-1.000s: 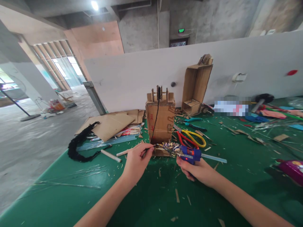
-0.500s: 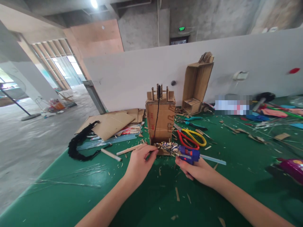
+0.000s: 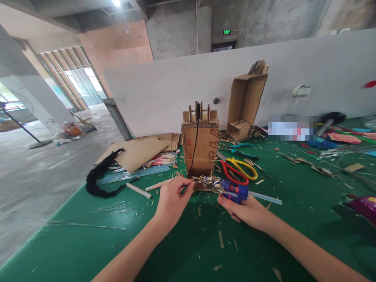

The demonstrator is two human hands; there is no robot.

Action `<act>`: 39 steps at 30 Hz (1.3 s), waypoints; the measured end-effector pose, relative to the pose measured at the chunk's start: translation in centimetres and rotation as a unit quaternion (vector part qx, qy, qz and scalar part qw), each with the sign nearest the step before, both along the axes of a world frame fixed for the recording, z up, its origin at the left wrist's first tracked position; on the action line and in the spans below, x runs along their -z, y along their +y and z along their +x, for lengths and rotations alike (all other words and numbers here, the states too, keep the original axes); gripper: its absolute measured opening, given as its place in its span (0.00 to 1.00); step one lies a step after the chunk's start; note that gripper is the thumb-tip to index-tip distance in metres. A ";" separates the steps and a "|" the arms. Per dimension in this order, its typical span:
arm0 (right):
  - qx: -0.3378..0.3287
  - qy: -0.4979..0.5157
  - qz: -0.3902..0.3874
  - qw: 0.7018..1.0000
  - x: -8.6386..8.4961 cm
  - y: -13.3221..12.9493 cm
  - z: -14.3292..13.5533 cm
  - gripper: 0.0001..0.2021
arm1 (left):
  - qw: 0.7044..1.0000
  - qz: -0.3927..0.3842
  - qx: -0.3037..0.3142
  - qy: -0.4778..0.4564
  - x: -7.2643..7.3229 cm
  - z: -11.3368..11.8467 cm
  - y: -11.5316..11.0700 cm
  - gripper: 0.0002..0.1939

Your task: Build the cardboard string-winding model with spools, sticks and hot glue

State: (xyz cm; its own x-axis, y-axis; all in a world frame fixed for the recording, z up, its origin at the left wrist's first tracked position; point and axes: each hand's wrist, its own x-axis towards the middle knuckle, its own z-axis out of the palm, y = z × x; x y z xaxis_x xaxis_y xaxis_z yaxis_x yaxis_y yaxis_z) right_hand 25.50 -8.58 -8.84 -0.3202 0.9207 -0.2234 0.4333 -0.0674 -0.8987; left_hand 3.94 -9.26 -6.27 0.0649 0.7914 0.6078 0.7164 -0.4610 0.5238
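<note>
A white wall crosses the far side, cut off by the right edge, and before it spreads a green table, its near side running out of view. A tall cardboard box leans far right of centre; a smaller cardboard box stands upright nearer, just beyond the hands — its bottom left corner is hidden behind the left fingers. At the right edge a shiny purple thing is cut off, too little showing to name. The right hand is wrapped around the handle of a blue glue gun, hiding most of that handle and its trigger. The gun lies above the thumb, its nose pointing left to the foot of the smaller box and lost in a tangle of scraps. The left hand is drawn into a pinch just left of that nose; whatever sits between thumb and forefinger is too small to tell. A clear glue stick juts right from the gun's back. A black cord hangs down the box front — its lower end is hard to make out near the left fingertips.
</note>
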 end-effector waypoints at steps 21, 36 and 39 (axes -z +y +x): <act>0.001 -0.059 -0.009 0.998 -0.5 -0.3 0.2 0.23 | 1.000 0.006 -0.030 -0.004 0.4 -0.2 0.3 0.08; 0.005 -0.057 -0.007 0.998 -0.7 -0.2 -0.1 0.24 | 0.998 -0.017 -0.058 -0.009 0.2 -0.4 0.3 0.09; -0.002 -0.004 0.011 1.000 0.0 0.0 0.0 0.22 | 0.998 -0.025 -0.057 -0.013 0.1 -0.5 0.3 0.08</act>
State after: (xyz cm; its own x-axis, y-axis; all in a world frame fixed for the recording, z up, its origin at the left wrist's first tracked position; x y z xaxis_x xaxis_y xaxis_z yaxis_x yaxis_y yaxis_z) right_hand 25.46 -8.57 -8.84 -0.3221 0.9242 -0.2050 0.4408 -0.0453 -0.8965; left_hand 3.47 -8.94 -6.40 -0.0420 0.8227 0.5669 0.7482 -0.3501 0.5635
